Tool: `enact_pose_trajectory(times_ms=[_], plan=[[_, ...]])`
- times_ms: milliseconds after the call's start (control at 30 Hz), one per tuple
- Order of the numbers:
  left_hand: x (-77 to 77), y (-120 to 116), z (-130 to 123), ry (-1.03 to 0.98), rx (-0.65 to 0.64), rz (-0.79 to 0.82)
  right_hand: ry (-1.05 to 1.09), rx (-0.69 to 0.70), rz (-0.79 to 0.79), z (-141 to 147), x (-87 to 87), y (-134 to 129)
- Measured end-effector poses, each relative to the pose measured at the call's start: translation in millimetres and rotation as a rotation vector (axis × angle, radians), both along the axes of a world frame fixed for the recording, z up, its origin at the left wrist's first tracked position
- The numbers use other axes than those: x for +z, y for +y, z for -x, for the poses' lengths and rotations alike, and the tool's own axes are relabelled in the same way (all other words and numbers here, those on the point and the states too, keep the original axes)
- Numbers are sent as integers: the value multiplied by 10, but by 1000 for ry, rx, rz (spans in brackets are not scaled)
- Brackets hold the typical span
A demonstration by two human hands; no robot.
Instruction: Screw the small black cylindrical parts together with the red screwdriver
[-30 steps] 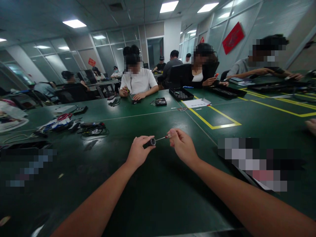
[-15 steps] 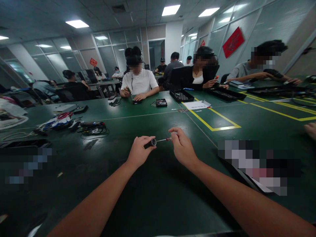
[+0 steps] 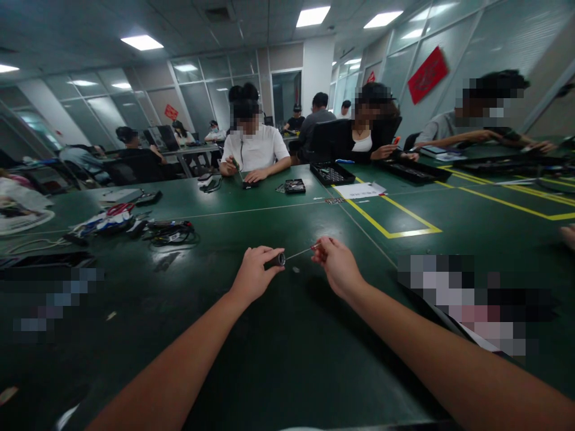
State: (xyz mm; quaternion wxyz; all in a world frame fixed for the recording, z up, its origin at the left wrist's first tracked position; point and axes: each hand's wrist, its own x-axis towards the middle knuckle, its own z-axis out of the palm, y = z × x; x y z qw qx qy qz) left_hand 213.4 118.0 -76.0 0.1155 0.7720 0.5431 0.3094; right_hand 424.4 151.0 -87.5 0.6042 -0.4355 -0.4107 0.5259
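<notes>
Between the thumb and fingers of my left hand is a short black cylinder, its round, silver-ringed end turned to the right. I cannot make out exactly what kind of part it is. My right hand is closed around the reddish handle of a thin screwdriver. The screwdriver's narrow metal shaft points left, with its tip at or very near the ringed end of the cylinder. Both hands are held over the green table. A small pale spot shows on the tabletop below the shaft.
Cables and tools lie to the left, near red-handled scissors. A blurred-out object is at the right. Across the table sit a white-shirted person, an open black case and a paper sheet.
My right hand has turned and its fingers have curled in more around the screwdriver handle. The shaft tilts more steeply. My left hand and the cylinder stay nearly in place.
</notes>
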Motion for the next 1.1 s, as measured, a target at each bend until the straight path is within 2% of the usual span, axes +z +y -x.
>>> enact_pose_trajectory(times_ms=[267, 400, 533, 700, 933, 1033, 1100], plan=[[-46, -10, -10, -89, 4, 47, 20, -118, -37, 14, 89, -53], [-11, -46, -62, -113, -2, 45, -7, -114, -129, -8, 169, -90], [26, -91, -151, -88, -70, 110, -98, -153, -226, 11, 231, -167], [82, -100, -313, 70, -236, 183, -152, -149, -309, 46, 233, -219], [139, 120, -567, 412, -252, 243, -161, -160, -338, 47, 220, -207], [141, 191, -634, 466, -312, 250, -168, -155, -341, 52, 225, -212], [152, 202, -649, 464, -308, 289, -168, -153, -347, 58, 231, -218]])
